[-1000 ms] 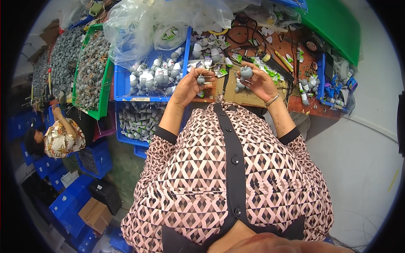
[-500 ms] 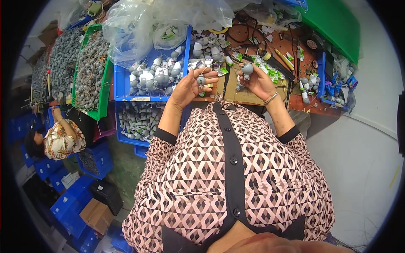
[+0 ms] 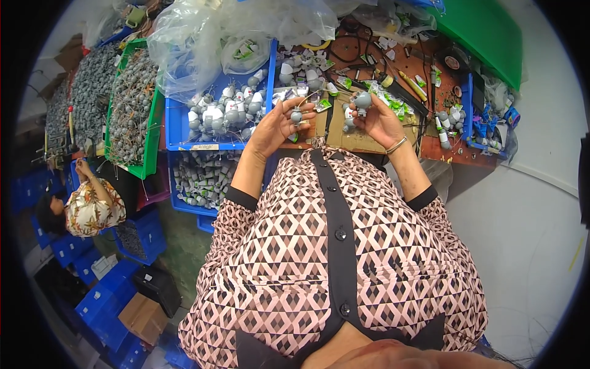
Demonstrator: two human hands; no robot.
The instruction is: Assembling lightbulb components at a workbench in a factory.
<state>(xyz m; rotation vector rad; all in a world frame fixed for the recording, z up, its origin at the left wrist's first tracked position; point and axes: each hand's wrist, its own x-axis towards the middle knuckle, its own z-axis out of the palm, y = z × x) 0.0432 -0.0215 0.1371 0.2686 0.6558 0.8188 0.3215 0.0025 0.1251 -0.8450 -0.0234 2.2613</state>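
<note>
My left hand [image 3: 268, 133] is palm up, fingers curled around a small grey ball-shaped part [image 3: 296, 115] with a thin wire or stem above it. Across from it, my right hand [image 3: 383, 128] pinches a larger grey ball-shaped part [image 3: 362, 100] between thumb and fingers. Below that part, close to the right thumb, sits another grey-and-white piece [image 3: 348, 117]; whether the hand touches it is unclear. Both hands are above the near edge of the workbench, over a piece of brown cardboard [image 3: 359, 142].
At left, a blue tray [image 3: 175, 126] holds many grey-and-white parts; a lower blue bin [image 3: 184, 206] holds more. A green tray [image 3: 150, 147] of wired grey balls stands further left, near another person [image 3: 92, 206]. Plastic bags [image 3: 184, 49] drape the back. Tools and cables clutter the reddish bench [image 3: 482, 161].
The left fingers have curled in more around the small grey part, which has shifted slightly right. My right hand has moved a little to the right with its grey part.
</note>
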